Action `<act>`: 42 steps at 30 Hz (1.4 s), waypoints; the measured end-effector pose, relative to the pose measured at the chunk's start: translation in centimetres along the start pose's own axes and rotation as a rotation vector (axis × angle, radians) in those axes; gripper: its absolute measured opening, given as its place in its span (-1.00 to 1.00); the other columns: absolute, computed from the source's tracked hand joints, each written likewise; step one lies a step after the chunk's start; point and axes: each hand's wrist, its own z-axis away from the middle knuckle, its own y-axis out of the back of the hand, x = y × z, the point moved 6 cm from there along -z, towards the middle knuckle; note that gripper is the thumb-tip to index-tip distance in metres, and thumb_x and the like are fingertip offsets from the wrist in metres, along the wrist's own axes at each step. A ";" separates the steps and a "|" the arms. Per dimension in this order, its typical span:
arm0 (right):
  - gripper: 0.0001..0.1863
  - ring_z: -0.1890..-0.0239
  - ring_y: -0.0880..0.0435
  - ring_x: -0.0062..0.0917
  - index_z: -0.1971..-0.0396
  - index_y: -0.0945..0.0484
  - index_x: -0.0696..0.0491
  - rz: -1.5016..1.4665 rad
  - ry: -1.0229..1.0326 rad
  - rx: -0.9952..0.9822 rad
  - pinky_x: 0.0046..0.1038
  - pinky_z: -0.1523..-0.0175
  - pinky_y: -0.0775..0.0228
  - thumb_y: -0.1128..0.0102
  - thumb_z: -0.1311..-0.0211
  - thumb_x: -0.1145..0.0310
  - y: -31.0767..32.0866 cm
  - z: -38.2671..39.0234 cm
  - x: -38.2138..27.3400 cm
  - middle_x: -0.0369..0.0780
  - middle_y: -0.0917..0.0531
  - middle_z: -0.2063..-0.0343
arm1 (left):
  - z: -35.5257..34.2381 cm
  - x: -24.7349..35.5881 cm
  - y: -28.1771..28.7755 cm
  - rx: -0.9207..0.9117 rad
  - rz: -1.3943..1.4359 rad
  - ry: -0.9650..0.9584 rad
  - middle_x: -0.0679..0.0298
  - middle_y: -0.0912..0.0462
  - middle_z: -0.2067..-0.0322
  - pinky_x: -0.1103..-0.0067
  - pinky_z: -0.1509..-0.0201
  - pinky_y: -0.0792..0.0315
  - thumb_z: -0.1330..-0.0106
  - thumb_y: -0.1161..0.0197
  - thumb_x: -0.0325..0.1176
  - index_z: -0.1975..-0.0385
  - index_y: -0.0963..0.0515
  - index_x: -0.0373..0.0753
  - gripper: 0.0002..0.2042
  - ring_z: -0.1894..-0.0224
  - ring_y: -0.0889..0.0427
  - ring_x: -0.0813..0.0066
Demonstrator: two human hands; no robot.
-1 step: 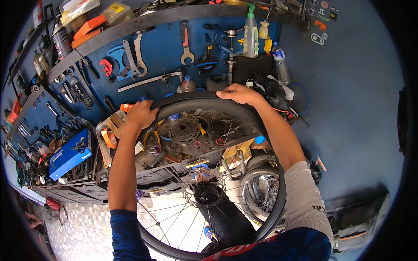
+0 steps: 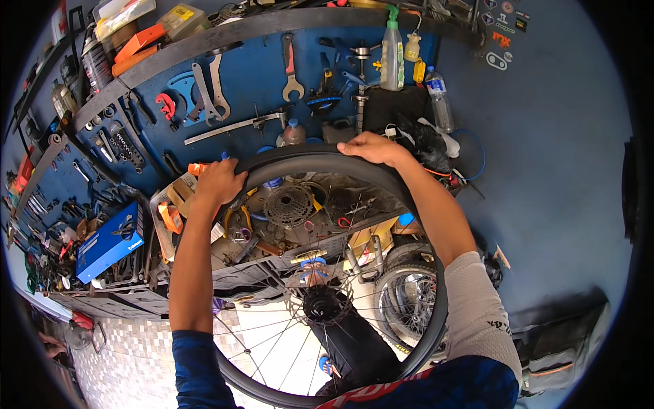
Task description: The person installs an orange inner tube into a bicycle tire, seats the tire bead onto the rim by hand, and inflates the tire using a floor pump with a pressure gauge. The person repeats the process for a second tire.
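Observation:
I have a spoked bicycle wheel with a black tyre (image 2: pixel 320 161) and a dark hub (image 2: pixel 320 303) upright in front of me. My left hand (image 2: pixel 221 180) is closed on the tyre's upper left, with a small blue piece (image 2: pixel 225 156) showing at its fingertips; whether it is held, I cannot tell. My right hand (image 2: pixel 371 148) grips the top of the tyre right of centre, fingers bent over it. Through the spokes show my black-trousered leg (image 2: pixel 344 347) and a blue sandal (image 2: pixel 324 365).
A cluttered workbench with a cassette (image 2: pixel 286 204), pliers and a blue box (image 2: pixel 109 242) stands ahead, below a blue tool board (image 2: pixel 252 75) with wrenches and bottles. More wheels (image 2: pixel 405 300) stand lower right. A grey wall (image 2: pixel 545 170) is at right, a grey bag (image 2: pixel 552 351) beneath.

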 end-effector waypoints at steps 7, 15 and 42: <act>0.00 -0.16 -0.70 -0.23 -0.09 -0.76 0.07 0.312 -0.043 -0.060 -0.26 -0.26 -0.48 -0.13 -0.14 -0.63 -1.1 -1.4 -4.7 0.00 -0.74 -0.07 | 1.0 -0.6 1.0 0.000 0.049 0.009 -0.14 -0.75 0.21 0.10 -0.11 -0.55 -0.36 -0.28 -0.13 0.00 -0.66 -0.30 -0.62 0.04 -0.72 -0.14; -0.15 0.11 -0.71 -0.38 0.18 -0.79 0.09 0.446 0.168 -0.238 -0.30 0.00 -0.51 -0.12 -0.28 -0.53 -6.6 -8.3 -13.2 -0.14 -0.77 0.26 | 0.2 0.1 0.7 0.060 0.068 -0.024 -0.16 -0.74 0.27 0.08 0.03 -0.59 -0.35 -0.34 -0.12 0.08 -0.62 -0.26 -0.66 0.14 -0.73 -0.16; -0.24 0.17 -0.75 -0.31 0.17 -0.83 -0.01 0.415 0.205 -0.134 -0.23 0.02 -0.52 -0.17 -0.28 -0.49 -9.0 -8.7 -14.7 -0.10 -0.80 0.25 | 16.0 -5.8 -1.4 0.669 -0.208 0.030 0.11 -0.65 0.04 0.28 0.16 -0.64 -0.45 -0.29 -0.07 -0.28 -0.47 -0.18 -0.50 0.19 -0.72 0.08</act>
